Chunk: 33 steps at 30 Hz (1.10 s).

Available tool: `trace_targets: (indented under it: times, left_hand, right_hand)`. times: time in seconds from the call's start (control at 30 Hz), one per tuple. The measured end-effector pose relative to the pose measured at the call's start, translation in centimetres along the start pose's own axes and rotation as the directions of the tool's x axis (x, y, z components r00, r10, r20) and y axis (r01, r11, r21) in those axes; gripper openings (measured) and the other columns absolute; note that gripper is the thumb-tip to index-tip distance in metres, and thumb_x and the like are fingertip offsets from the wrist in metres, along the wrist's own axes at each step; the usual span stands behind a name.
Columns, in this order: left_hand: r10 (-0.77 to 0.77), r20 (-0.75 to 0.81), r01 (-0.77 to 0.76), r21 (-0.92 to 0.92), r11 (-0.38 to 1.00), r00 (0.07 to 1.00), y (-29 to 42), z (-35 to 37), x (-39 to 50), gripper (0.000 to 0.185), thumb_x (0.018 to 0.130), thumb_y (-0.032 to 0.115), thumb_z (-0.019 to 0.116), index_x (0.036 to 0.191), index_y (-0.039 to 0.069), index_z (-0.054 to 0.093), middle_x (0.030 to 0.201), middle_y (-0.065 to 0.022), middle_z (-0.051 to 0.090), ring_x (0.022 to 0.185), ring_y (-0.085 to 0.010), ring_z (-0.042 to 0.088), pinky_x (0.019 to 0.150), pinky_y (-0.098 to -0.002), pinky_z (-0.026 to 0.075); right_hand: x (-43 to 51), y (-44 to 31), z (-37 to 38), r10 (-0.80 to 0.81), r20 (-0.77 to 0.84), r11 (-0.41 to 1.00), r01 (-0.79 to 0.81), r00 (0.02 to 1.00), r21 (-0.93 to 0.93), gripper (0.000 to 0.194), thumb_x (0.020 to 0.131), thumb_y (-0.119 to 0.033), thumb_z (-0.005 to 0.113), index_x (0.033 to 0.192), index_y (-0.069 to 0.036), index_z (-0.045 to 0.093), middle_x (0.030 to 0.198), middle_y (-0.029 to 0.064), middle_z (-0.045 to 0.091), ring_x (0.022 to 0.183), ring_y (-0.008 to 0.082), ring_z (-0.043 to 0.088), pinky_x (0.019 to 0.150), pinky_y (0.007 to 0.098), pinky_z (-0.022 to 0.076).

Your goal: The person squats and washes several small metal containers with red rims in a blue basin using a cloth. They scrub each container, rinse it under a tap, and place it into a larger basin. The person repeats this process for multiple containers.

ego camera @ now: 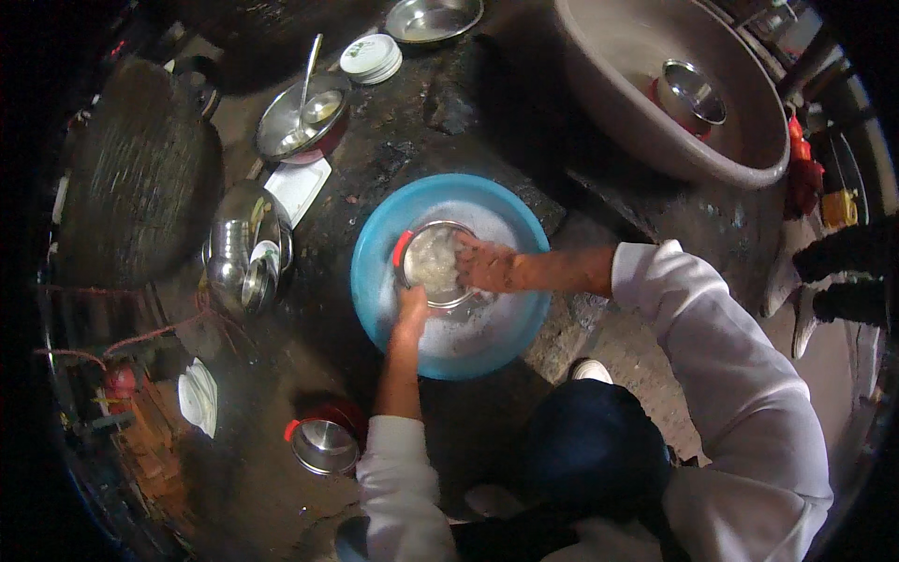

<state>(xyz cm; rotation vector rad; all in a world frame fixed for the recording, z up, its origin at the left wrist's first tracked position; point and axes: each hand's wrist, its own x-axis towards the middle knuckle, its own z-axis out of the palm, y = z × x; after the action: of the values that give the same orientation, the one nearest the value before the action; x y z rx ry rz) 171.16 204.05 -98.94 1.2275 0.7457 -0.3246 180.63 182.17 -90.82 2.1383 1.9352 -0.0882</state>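
Observation:
A light-blue plastic basin holds white, sudsy water. In it sits a round metal pot with a red handle, and cloudy, foamy liquid fills the pot. My left hand grips the pot's near-left rim. Over the right side of the pot, my right hand reaches in past the rim, its fingertips at the liquid. Motion blurs these fingers, and whether they hold anything cannot be told.
Left stand a metal pot with dishes, white plates and a red-handled pot. Beyond are a bowl with a ladle, a white tray, stacked saucers and a large brown tub. Another person's feet show right.

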Motion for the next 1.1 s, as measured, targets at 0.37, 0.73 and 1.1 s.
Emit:
trace_targets:
  times: [0.37,0.73,1.1]
  left_hand:
    - [0.177,-0.234,-0.056,0.449,0.892,0.956,-1.4,1.0,-0.7,0.064,0.085,0.012,0.058,0.145,-0.001,0.040,0.137,-0.0249,0.054,0.126,-0.0399,0.053,0.108,-0.0446,0.042]
    - [0.069,-0.162,-0.075,-0.032,0.997,0.984,2.0,4.2,-3.3,0.093,0.089,-0.002,0.055,0.160,0.022,0.000,0.157,-0.0187,0.026,0.130,-0.0473,0.046,0.069,-0.0516,0.066]
    - [0.419,-0.253,-0.333,0.320,0.887,0.872,3.2,4.2,-2.3,0.081,0.078,-0.003,0.062,0.152,0.003,0.027,0.148,-0.0214,0.042,0.134,-0.0356,0.046,0.095,-0.0442,0.050]
  right_hand:
    - [1.5,-2.4,-1.2,0.018,0.045,0.744,-0.043,0.999,0.667,0.067,0.086,-0.033,0.070,0.144,-0.010,0.046,0.124,0.0190,0.063,0.122,0.0292,0.059,0.101,0.0456,0.0482]
    - [2.3,-1.4,3.0,0.170,0.101,0.836,-0.198,0.980,0.511,0.032,0.079,-0.012,0.066,0.111,-0.014,0.071,0.127,0.0061,0.066,0.123,0.0252,0.059,0.117,0.0529,0.0278]
    - [2.3,-0.8,-0.5,0.196,0.261,0.902,-0.278,0.945,0.329,0.045,0.093,-0.018,0.055,0.137,-0.009,0.055,0.128,0.0091,0.065,0.135,0.0248,0.050,0.122,0.0542,0.0156]
